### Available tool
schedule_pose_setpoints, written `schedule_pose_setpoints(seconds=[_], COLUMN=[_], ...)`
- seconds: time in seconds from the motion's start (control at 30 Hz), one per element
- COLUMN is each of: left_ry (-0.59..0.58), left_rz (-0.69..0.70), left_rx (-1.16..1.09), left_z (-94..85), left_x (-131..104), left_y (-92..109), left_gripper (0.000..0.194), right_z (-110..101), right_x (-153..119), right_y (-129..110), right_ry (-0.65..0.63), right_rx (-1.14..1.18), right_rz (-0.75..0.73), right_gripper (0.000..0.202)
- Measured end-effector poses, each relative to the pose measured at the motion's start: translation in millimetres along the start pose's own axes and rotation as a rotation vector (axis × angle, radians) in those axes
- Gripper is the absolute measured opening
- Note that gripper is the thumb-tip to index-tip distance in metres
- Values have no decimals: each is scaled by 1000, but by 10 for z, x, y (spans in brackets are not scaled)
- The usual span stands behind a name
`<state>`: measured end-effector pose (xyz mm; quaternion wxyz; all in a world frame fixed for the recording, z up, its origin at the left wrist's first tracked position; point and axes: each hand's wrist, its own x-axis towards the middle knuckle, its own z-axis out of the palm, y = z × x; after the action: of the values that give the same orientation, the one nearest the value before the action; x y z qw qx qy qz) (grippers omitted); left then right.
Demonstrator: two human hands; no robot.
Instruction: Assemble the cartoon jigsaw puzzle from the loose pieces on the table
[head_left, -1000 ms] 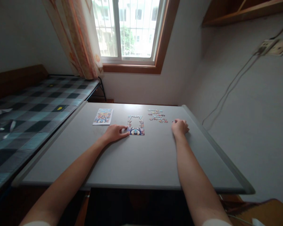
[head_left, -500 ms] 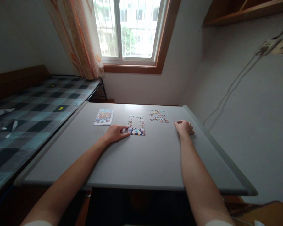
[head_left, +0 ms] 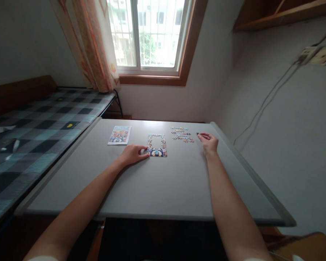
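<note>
Nearer the window (head_left: 158, 36), right hand (head_left: 210, 144) with piece (head_left: 197, 134)

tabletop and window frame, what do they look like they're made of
The tabletop looks like smooth, light grey laminate or painted board, judging by its even colour and soft sheen. The window frame seems to be varnished or stained wood, from its reddish-brown colour, though coated metal is possible.

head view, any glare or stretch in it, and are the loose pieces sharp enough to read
In the head view, the window is blown out, washing out much of the outside; a pale sheen lies on the far part of the table, whose near corners look stretched; below it is nearly black; the loose pieces are too small and soft to read their print.
</note>
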<state>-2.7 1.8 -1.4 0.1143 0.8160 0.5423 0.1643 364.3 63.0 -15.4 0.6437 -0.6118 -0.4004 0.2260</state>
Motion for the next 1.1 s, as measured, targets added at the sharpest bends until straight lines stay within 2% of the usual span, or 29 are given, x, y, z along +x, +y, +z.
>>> schedule_pose_setpoints(seconds=[0.17,0.27,0.4,0.6,1.1], left_ry=[-3,-2,-2,-9,-14], left_rz=[3,-3,-5,-15,0], left_rx=[6,8,10,4,17], left_z=[5,5,6,1,-3], left_x=[8,9,9,15,19], left_y=[7,11,14,19,23], left_gripper=[51,51,51,51,53], right_z=[320,509,646,674,679], right_x=[-342,-579,-790,-870,-904], right_y=[-183,-240,-257,-242,-232], right_ry=[-282,-480,-617,-687,-673], right_rx=[106,105,65,-27,-153], right_rz=[-41,-9,-26,-123,-212], right_gripper=[41,38,30,17,15])
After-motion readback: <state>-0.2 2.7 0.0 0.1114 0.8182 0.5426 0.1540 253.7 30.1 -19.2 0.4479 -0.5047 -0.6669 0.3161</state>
